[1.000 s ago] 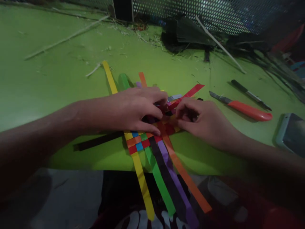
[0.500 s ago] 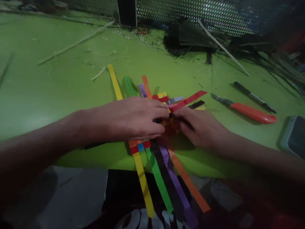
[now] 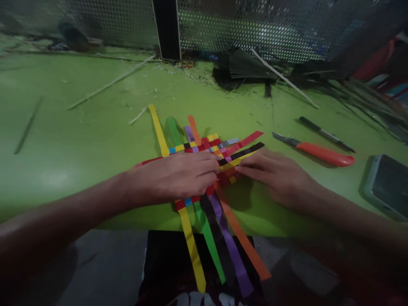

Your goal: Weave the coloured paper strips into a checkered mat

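A woven piece of coloured strips (image 3: 212, 142) lies at the table's front edge, with long yellow, green, black, purple and orange ends (image 3: 245, 236) hanging over it. Across its middle lies my left hand (image 3: 188, 174), fingers together and closed on the weave, hiding much of it. At the right side, my right hand (image 3: 274, 170) pinches a yellow strip (image 3: 237, 160) between thumb and forefinger. Just above that, a black strip (image 3: 248, 151) and a red strip (image 3: 247, 142) stick out loose to the right.
An orange-handled knife (image 3: 325, 154) lies to the right, with a black pen-like tool (image 3: 328, 135) behind it. Farther right is a phone (image 3: 387, 185). Thin pale sticks (image 3: 111, 83), shavings and dark strips (image 3: 251, 63) lie toward the perforated panel (image 3: 255, 32) at the back.
My right hand has shifted from near the red and black strips down to the yellow one. The black strip now shows more fully. The view has tilted up slightly.
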`<state>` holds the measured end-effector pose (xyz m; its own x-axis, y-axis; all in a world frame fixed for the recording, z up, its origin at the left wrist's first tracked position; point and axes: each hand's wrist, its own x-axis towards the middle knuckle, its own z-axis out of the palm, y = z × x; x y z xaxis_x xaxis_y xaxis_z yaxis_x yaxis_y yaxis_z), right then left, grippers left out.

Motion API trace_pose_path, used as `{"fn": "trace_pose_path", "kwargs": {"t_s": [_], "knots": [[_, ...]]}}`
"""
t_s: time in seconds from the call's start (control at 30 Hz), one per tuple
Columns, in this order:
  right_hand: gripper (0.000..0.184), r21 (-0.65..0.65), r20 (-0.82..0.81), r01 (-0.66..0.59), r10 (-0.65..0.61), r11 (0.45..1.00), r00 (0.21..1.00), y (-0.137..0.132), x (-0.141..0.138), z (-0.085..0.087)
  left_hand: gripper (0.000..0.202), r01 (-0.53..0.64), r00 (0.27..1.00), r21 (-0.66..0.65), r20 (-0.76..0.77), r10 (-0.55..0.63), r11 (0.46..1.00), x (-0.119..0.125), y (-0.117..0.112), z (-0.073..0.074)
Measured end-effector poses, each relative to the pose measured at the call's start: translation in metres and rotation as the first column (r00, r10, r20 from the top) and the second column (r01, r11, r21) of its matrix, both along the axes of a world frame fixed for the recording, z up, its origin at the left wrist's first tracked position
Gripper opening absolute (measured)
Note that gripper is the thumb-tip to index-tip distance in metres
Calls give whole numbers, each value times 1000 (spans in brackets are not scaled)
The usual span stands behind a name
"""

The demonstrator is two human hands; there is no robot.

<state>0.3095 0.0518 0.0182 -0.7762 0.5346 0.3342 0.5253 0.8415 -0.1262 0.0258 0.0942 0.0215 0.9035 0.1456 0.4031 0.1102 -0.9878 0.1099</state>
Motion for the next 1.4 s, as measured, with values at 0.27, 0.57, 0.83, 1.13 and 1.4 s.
{"fn": "trace_pose_path", "kwargs": {"t_s": [0.27, 0.57, 0.83, 1.13, 1.4], "knots": [[36, 43, 229, 24, -33, 999, 973, -6, -7, 0, 21, 88, 996, -160, 3, -88, 983, -8, 6, 3], [36, 21, 297, 35, -39, 999, 954, -5, -22, 26, 21, 107, 993, -343, -5, -116, 933, -16, 19, 6], [13, -430, 94, 186, -161, 884, 982, 9, -67, 34, 23, 1, 1000, -359, -20, -9, 933, -14, 18, 11], [16, -742, -19, 207, -328, 638, 944, 10, -74, 33, 8, 69, 998, -513, 42, -56, 856, -20, 30, 12], [2, -631, -30, 248, -343, 735, 939, 6, -82, 30, 9, 73, 992, -562, -41, -116, 824, -22, 37, 11]]}}
